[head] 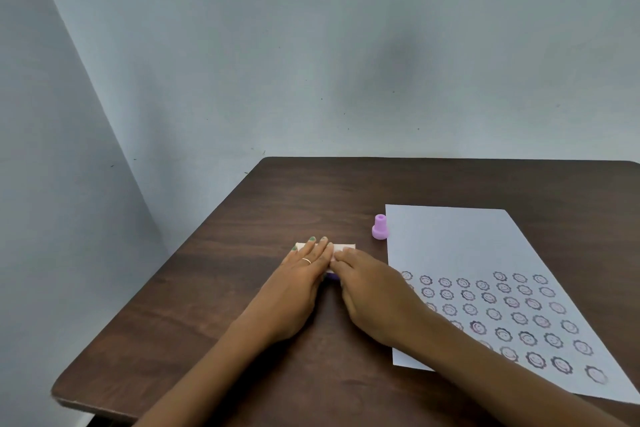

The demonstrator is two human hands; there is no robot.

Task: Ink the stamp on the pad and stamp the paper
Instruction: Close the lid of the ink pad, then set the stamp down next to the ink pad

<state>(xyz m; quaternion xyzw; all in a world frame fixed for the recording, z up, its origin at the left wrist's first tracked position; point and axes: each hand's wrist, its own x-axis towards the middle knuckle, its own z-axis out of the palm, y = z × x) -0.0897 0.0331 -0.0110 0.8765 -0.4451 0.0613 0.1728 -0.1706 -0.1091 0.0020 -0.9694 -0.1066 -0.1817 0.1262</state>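
Observation:
A small purple stamp (380, 227) stands upright on the dark wooden table (221, 288), just left of the white paper (450, 239). The paper's near half carries several rows of round smiley-face prints. The ink pad (344, 247) is a flat white case with a bit of purple showing at its near edge; it lies left of the stamp. My left hand (304, 274) rests flat on it with fingers spread over its top. My right hand (367, 284) grips its right end with the fingertips. Most of the pad is hidden under both hands.
The table's left edge and rounded near-left corner (65, 388) are close. A pale wall (311, 62) stands right behind the table's far edge.

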